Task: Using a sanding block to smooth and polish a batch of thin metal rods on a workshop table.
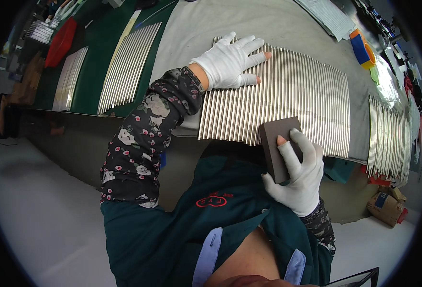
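Head view: left white-gloved hand [231, 61] lies flat, fingers spread, pinning ribbed silver metal panel [306, 100] at 12 o'clock; right gloved hand [299, 174] grips dark rectangular sanding block [277, 143] at panel's 6 o'clock edge.

Glossy ribbed metal rods [297, 95], matt dark sanding block [275, 143], white cloth gloves, grey cloth table cover [196, 33].

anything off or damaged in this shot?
One oddity: both gloves have fingertips worn or cut through. A bare tip pokes out of the right hand gripping the dark sanding block, and another from the left hand pressing flat on the row of metal rods. The rods lie even, none askew.
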A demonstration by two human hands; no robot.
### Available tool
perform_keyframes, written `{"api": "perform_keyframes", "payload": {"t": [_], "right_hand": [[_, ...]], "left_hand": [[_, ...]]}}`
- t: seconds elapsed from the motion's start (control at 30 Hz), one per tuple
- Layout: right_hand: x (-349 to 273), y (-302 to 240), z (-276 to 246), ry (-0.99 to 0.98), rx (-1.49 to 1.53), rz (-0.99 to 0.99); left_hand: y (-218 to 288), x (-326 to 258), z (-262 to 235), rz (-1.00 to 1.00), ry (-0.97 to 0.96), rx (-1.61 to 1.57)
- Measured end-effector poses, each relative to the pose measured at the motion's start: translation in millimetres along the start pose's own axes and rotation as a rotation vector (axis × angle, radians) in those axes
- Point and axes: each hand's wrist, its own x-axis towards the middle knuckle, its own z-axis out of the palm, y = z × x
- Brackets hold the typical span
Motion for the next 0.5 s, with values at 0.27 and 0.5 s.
{"api": "perform_keyframes", "payload": {"t": [0.27, 0.5], "right_hand": [[12, -14, 8, -0.047, 0.027, -0.066], [15, -21, 15, -0.104, 0.028, -0.088]], "left_hand": [[-4, -5, -8, -0.08, 0.027, -0.027], [-14, -22, 2, -0.145, 0.009, -0.095]]}}
